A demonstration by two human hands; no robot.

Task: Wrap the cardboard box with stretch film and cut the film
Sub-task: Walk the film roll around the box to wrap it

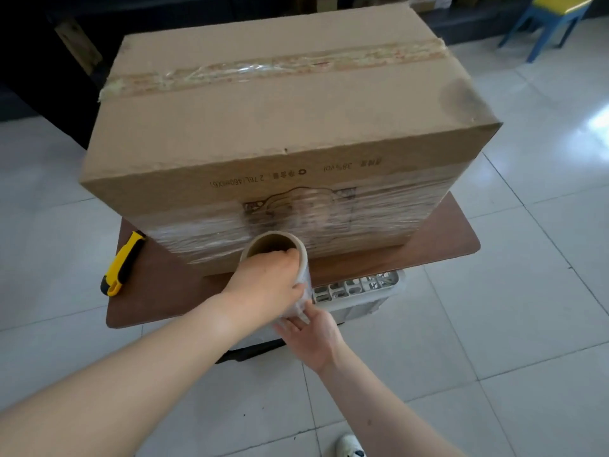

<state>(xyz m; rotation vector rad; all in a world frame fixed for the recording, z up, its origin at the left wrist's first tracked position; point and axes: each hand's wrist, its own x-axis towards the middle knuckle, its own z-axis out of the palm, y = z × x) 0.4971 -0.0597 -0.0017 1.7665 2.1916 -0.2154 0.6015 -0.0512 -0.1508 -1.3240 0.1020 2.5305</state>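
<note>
A white shoe (350, 447) is showing at the bottom edge, on the pale tiled floor (514, 324). Both bare forearms are reaching forward to the stretch film roll (298, 258), which is standing roughly upright just in front of the box's near face. The right hand (313, 331) is grasping the roll's lower end from below, thumb on one side and fingers on the other; the fingertips are partly hidden behind the film. The left hand (267, 278) is grasping the roll's top, fingers hooked into the open cardboard core.

The roll is being held over the near edge of the brown desk (158, 291), which is sitting on a white slatted crate (359, 290). A yellow and black utility knife (123, 263) is lying at the desk's left edge, apart from both hands.

The cardboard box (280, 127) is resting on the desk. Stretch film (211, 234) is covering the lower band of its near face, while the upper band is showing bare. A worn tape strip (263, 67) is running across the top. A blue stool with a yellow seat (557, 14) is standing far right.
</note>
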